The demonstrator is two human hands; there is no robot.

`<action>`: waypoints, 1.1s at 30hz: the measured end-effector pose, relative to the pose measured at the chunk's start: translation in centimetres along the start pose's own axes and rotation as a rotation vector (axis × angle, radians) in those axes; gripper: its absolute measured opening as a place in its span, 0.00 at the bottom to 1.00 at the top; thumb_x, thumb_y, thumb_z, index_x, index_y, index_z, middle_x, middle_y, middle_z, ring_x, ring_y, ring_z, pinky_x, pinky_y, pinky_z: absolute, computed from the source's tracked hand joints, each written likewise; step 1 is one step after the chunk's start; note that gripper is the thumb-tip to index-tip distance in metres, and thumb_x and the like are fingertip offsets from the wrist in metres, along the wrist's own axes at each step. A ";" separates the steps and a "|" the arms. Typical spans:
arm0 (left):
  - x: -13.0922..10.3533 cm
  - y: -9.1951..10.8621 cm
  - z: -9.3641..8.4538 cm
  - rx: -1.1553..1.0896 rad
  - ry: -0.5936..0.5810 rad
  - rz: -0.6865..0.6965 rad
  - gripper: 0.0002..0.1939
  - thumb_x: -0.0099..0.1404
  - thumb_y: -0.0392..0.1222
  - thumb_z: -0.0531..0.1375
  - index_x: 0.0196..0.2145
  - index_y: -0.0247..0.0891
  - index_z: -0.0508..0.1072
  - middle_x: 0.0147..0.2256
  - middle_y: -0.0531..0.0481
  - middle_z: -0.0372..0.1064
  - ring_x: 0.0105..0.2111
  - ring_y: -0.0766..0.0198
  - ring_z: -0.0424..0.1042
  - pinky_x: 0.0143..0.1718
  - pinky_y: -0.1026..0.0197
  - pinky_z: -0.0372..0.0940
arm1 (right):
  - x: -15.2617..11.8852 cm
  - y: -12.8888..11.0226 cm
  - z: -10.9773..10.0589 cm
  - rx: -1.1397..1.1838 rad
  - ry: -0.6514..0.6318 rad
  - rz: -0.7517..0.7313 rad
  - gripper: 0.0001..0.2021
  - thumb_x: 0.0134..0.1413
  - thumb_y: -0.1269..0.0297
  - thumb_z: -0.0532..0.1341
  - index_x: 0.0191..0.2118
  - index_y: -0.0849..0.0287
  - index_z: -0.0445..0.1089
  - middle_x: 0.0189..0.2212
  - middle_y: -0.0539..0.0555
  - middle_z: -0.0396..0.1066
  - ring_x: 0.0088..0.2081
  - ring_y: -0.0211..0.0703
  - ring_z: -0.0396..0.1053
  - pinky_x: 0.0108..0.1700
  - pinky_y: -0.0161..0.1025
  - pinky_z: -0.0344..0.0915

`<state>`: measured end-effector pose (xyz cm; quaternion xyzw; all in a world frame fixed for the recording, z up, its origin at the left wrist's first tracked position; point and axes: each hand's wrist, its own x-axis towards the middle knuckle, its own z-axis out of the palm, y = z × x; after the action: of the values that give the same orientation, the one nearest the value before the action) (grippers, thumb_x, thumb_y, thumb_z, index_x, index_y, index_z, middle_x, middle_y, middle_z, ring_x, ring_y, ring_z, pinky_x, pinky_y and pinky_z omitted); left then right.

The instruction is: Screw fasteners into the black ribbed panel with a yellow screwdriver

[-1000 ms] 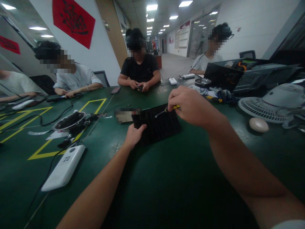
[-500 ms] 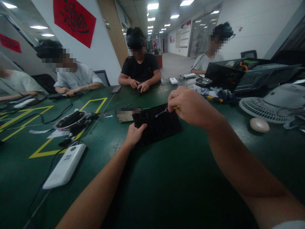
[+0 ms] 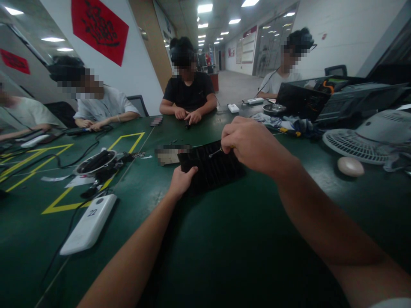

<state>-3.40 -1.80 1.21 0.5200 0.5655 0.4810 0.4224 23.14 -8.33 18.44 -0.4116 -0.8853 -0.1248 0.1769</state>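
Note:
A black ribbed panel (image 3: pixel 215 175) lies tilted on the green table (image 3: pixel 205 248), its details lost in the dark surface. At its left end, my left hand (image 3: pixel 182 182) is closed on the edge, thumb on top. My right hand (image 3: pixel 242 139) is closed round a screwdriver (image 3: pixel 216 152) with a yellow handle, mostly hidden by the fingers. The metal shaft slants down to the left, its end at the panel's upper middle. What exactly it touches there is too small to tell. Just behind the panel's left end lies a flat, partly blurred piece (image 3: pixel 170 155).
To the left are a metal bowl (image 3: pixel 81 171) of dark parts and a white power bank (image 3: pixel 90 224) with a cable. A grey fan (image 3: pixel 369 137) and pale mouse (image 3: pixel 350 166) lie right. Beyond are cloths (image 3: pixel 302 126) and a black case (image 3: pixel 300 102). Several people sit around the table.
My right hand has shifted slightly left, covering more of the screwdriver's handle. The screwdriver's end stays at about the same place. My left hand and the panel have not visibly moved.

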 end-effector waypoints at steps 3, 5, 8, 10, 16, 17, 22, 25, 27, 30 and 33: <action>0.1 0.0 0.0 0.001 0.013 -0.006 0.23 0.50 0.56 0.75 0.38 0.36 0.81 0.38 0.43 0.84 0.41 0.45 0.83 0.48 0.46 0.77 | 0.1 -0.1 0.2 -0.005 0.005 -0.003 0.16 0.59 0.82 0.58 0.30 0.58 0.79 0.40 0.55 0.80 0.44 0.51 0.66 0.43 0.48 0.52; 0.1 -0.1 0.0 -0.011 0.023 -0.011 0.24 0.49 0.56 0.75 0.38 0.37 0.81 0.37 0.43 0.84 0.40 0.45 0.83 0.48 0.46 0.76 | 0.0 0.0 0.2 0.000 0.009 0.004 0.16 0.60 0.82 0.58 0.30 0.58 0.79 0.40 0.55 0.80 0.44 0.51 0.66 0.42 0.48 0.51; 0.1 -0.2 0.1 -0.033 0.031 -0.025 0.25 0.47 0.55 0.77 0.38 0.37 0.81 0.36 0.44 0.83 0.39 0.46 0.83 0.48 0.46 0.77 | -0.1 0.2 0.3 0.015 0.016 0.019 0.15 0.60 0.82 0.59 0.32 0.58 0.80 0.41 0.56 0.80 0.44 0.51 0.66 0.42 0.48 0.52; 0.1 -0.3 0.0 -0.038 0.035 -0.026 0.24 0.47 0.54 0.77 0.38 0.36 0.81 0.36 0.44 0.83 0.39 0.46 0.83 0.48 0.46 0.77 | -0.2 0.3 0.4 0.028 0.024 0.029 0.15 0.61 0.82 0.59 0.34 0.58 0.81 0.42 0.56 0.80 0.44 0.51 0.66 0.43 0.47 0.53; 0.3 -0.6 -0.2 -0.022 0.025 -0.014 0.24 0.49 0.55 0.76 0.38 0.36 0.82 0.37 0.43 0.84 0.40 0.46 0.83 0.46 0.47 0.78 | -0.5 0.3 0.6 0.054 0.039 0.068 0.16 0.63 0.80 0.58 0.38 0.58 0.83 0.43 0.59 0.78 0.44 0.51 0.66 0.44 0.46 0.55; 0.3 -0.6 -0.2 -0.019 0.025 -0.017 0.24 0.49 0.55 0.76 0.38 0.36 0.82 0.37 0.43 0.84 0.40 0.46 0.83 0.46 0.46 0.78 | -0.5 0.3 0.6 0.056 0.039 0.077 0.16 0.62 0.80 0.58 0.38 0.58 0.83 0.43 0.59 0.77 0.44 0.51 0.67 0.44 0.46 0.55; 0.2 -0.6 -0.2 -0.029 0.022 -0.028 0.25 0.48 0.56 0.76 0.38 0.36 0.81 0.38 0.42 0.83 0.40 0.45 0.83 0.46 0.45 0.78 | -0.8 0.6 0.6 0.080 0.028 0.127 0.14 0.58 0.80 0.61 0.40 0.58 0.83 0.42 0.58 0.76 0.44 0.51 0.69 0.44 0.45 0.58; 0.1 -0.3 -0.2 -0.027 0.023 -0.036 0.24 0.48 0.55 0.76 0.37 0.36 0.81 0.37 0.42 0.83 0.40 0.45 0.83 0.46 0.45 0.78 | -0.8 0.8 0.7 0.089 0.026 0.169 0.14 0.56 0.78 0.62 0.41 0.58 0.83 0.42 0.59 0.76 0.44 0.51 0.70 0.44 0.45 0.59; 0.0 -0.1 -0.2 -0.020 0.024 -0.041 0.24 0.48 0.55 0.76 0.36 0.37 0.81 0.36 0.43 0.83 0.40 0.45 0.83 0.46 0.46 0.78 | -0.8 0.8 0.6 0.093 0.024 0.197 0.13 0.56 0.77 0.63 0.41 0.58 0.84 0.41 0.59 0.76 0.43 0.51 0.70 0.44 0.45 0.60; -0.2 0.1 -0.1 -0.014 0.020 -0.038 0.23 0.48 0.55 0.76 0.37 0.37 0.81 0.37 0.43 0.83 0.39 0.46 0.83 0.46 0.46 0.77 | -0.9 0.6 0.5 0.099 0.011 0.227 0.13 0.56 0.74 0.64 0.43 0.59 0.85 0.43 0.60 0.77 0.44 0.52 0.71 0.44 0.45 0.62; -0.2 0.2 0.0 -0.021 0.019 -0.031 0.23 0.48 0.54 0.75 0.37 0.37 0.81 0.38 0.43 0.83 0.40 0.46 0.83 0.47 0.46 0.77 | -0.9 0.5 0.3 0.076 -0.009 0.260 0.11 0.59 0.70 0.64 0.42 0.60 0.85 0.42 0.61 0.78 0.43 0.52 0.72 0.43 0.46 0.62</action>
<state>-3.34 -1.97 1.44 0.5020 0.5726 0.4851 0.4300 23.94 -8.51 17.81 -0.5165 -0.8293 -0.0653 0.2030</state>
